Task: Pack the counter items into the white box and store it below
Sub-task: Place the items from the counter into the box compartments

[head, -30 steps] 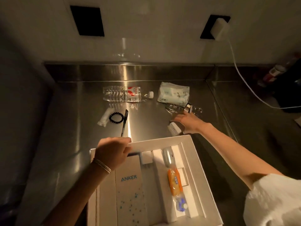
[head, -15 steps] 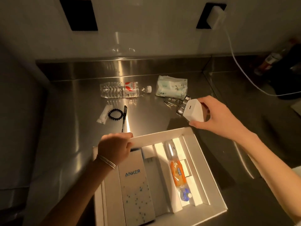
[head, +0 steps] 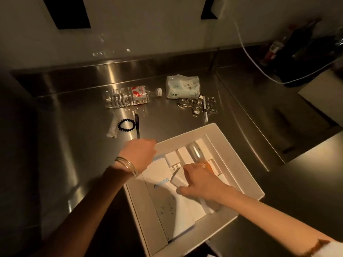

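The open white box [head: 239, 151] lies on the steel counter in front of me. My left hand [head: 139, 154] grips its far left rim. Inside the box my right hand [head: 198, 180] holds a white charger block [head: 177, 179] down on the Anker carton [head: 163, 199]. A silver bottle [head: 194, 152] and other small white items lie in the box too. Left on the counter are a plastic water bottle [head: 130, 97], a tissue pack [head: 182, 87], metal watch bands and jewellery [head: 196, 104], a black hair tie [head: 126, 124], a black pen [head: 137, 125] and a white tube [head: 112, 129].
A white cable [head: 246, 52] runs from a wall plug [head: 218, 5] to the right. Dark bottles [head: 274, 47] stand at the back right corner. The counter steps down into a lower steel surface [head: 297, 173] on the right.
My right hand carried the white charger block from above the counter down into the box. My left hand stayed on the box rim. The view shifted left and down.
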